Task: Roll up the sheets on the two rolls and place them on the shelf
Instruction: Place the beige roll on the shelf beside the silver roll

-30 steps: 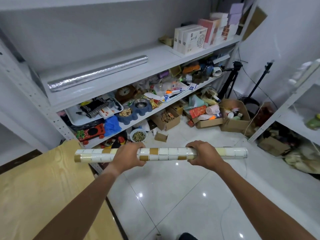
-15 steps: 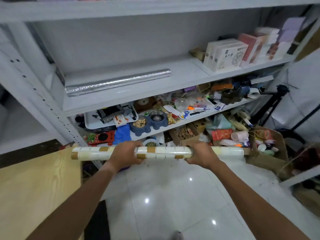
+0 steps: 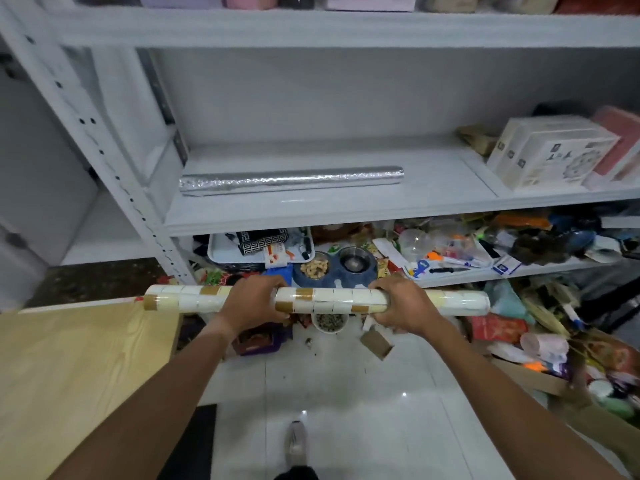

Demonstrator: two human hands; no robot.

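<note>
Item one: the tile-patterned roll (image 3: 332, 301), cream squares with scattered brown ones, fully wound and held level in front of you, below the front edge of the white shelf (image 3: 311, 211) and clear of it. Your left hand (image 3: 254, 303) wraps it left of centre, fingers curled over the top; your right hand (image 3: 403, 304) wraps it right of centre in the same grip, so both hands are clamped on this roll, with a bare stretch of pattern between them and both ends sticking out past your fists. Item two: the silver foil roll (image 3: 291, 178), already lying lengthwise on that shelf, toward its left end, touching nothing else. Further right on the same shelf: a white printed box (image 3: 550, 152) with a pink box (image 3: 620, 143) just beside it. Next tier down: a white tray (image 3: 225, 249) with a black-and-white patterned item in it, a blue double pet bowl (image 3: 334, 268) with kibble in one cup, and mixed clutter to the right. At your left, a light wood tabletop (image 3: 69, 368). Underfoot, glossy white floor tiles (image 3: 346, 393), with cardboard and packets heaped at the right.
</note>
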